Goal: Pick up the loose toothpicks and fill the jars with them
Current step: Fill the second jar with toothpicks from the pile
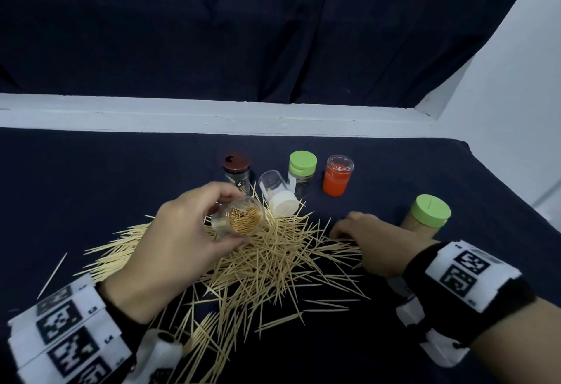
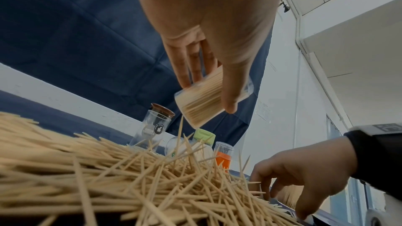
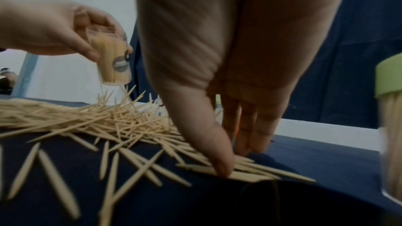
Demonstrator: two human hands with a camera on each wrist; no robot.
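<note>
Above the toothpick pile [image 1: 258, 259] on the dark tabletop [image 1: 91, 189], left hand [image 1: 170, 241] grips an open clear jar [image 1: 239, 219], tilted, packed with toothpicks. Right hand [image 1: 373, 244] at the pile's right edge, fingers straight, thumb and fingertips [image 3: 224, 169] pressing down on a few toothpicks. Behind the pile: brown-lid jar [image 1: 236, 171], tipped clear jar with white lid [image 1: 277, 195], green-lid jar [image 1: 302, 171], orange jar [image 1: 337, 175]. Right of the pile, beside the right hand: a filled green-lid jar [image 1: 428, 215].

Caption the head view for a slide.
Left hand holds a toothpick-filled jar above the loose toothpicks; right hand gathers more.
</note>
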